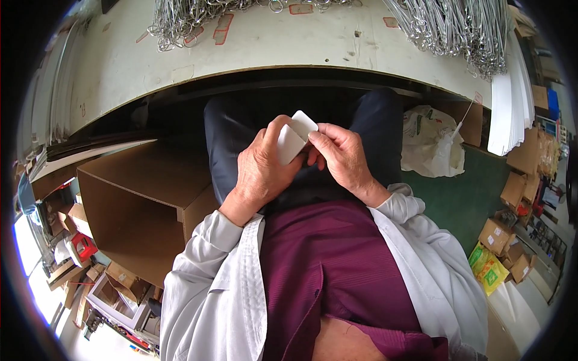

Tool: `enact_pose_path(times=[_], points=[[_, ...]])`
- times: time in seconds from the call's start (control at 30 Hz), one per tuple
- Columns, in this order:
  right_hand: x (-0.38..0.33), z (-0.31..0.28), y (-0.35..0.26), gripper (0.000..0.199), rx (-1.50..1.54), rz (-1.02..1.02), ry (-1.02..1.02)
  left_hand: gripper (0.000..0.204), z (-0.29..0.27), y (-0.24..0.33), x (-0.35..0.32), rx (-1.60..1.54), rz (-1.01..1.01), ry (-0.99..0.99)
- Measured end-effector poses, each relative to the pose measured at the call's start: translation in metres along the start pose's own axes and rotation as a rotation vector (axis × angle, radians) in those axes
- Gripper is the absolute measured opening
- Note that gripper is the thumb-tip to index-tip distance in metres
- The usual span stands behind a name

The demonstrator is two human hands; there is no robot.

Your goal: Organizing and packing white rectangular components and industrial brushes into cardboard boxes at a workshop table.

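Above my lap, my left hand (259, 163) is wrapped round a small white card-like piece (289, 145) with smooth flat faces. A second white card (304, 123) with rounded corners stands out beyond it at an angle, against the fingers. My right hand (346, 157) pinches the edge of this second card between thumb and forefinger. Its other fingers are curled underneath, partly in shadow. Whether more cards are stacked in the left palm is hidden by the fingers.
A worktable (259, 51) in front bears bundles of looped metal wires (460, 36). White sheets (507, 111) hang at its right end. An open cardboard box (144, 180) stands to my left; a white plastic bag (430, 141) lies to my right. Cartons (495, 236) are piled farther right.
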State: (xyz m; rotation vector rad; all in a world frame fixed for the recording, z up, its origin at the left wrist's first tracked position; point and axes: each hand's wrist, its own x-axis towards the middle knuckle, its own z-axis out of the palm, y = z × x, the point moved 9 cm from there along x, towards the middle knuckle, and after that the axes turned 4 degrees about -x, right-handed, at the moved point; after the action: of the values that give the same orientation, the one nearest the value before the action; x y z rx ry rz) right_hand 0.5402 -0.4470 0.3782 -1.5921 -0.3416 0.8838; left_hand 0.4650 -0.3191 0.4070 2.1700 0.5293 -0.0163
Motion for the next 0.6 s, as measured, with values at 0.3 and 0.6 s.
enact_pose_path(times=[0.3,0.6], points=[[-0.006,0.01,-0.024,0.019,-0.386,-0.291,0.095,0.062,0.005,0.001,-0.004,-0.008,0.091,0.015],[-0.011,0.018,-0.041,0.026,-0.446,-0.544,0.072,0.057,0.004,0.003,-0.008,0.082,0.05,0.114]])
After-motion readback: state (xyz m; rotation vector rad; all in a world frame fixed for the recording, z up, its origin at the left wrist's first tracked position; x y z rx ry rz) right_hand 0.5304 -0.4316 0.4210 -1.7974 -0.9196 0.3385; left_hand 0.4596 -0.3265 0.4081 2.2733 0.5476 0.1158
